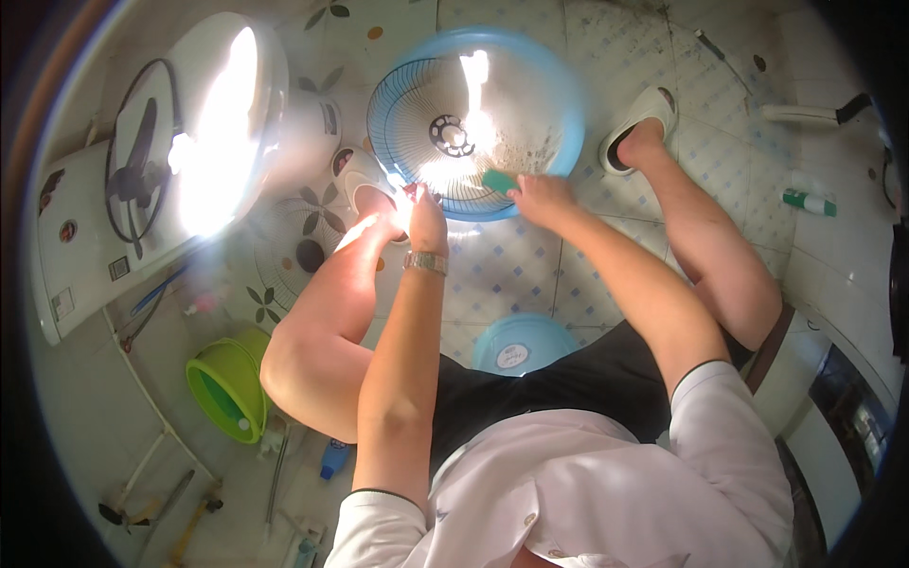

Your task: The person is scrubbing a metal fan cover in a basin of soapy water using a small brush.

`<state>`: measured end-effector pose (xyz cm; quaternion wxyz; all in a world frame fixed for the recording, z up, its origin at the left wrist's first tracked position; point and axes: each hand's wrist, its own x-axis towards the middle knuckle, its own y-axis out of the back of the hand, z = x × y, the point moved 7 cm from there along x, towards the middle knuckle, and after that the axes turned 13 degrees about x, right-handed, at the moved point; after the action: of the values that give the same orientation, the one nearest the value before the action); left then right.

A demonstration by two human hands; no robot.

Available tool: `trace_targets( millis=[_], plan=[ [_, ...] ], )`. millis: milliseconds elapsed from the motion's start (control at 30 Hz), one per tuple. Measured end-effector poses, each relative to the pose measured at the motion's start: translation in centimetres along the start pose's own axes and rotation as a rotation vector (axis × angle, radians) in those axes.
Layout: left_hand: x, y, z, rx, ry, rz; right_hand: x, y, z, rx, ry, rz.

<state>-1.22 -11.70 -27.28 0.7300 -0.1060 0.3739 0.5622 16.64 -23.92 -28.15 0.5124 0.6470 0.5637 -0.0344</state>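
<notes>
A round blue plastic basin (574, 142) stands on the floor between the feet. A wire fan guard (405, 106) with a ring-shaped hub leans in it, covering its left part, and bright glare hides some of its wires. At the near left rim, my left hand (427, 220), below a metal watch (426, 263), has its fingers closed on the guard's edge. My right hand (545, 201) grips a green scrubbing pad (500, 182), which touches the guard's wires near the basin's near rim. Dark specks dot the basin's inside to the right.
A white toilet (305, 135) with a raised lid stands at the left; fan blades (135, 177) rest against its tank. Another wire guard (284, 241) lies on the tiles. A green bucket (224, 387), a blue bottle (335, 458) and a green-and-white bottle (809, 202) are around. A blue stool (525, 344) is beneath the body.
</notes>
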Motion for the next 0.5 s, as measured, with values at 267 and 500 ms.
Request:
trace_targets(
  millis=[267, 500],
  plan=[
    [2.6, -1.9, -3.1, -0.151, 0.197, -0.104, 8.3, 4.8, 0.4, -0.342, 0.358, 0.059],
    [2.2, -3.6, -2.9, -0.383, 0.018, 0.046, 11.1, 3.1, 3.5, -0.112, 0.055, 0.213]
  ],
)
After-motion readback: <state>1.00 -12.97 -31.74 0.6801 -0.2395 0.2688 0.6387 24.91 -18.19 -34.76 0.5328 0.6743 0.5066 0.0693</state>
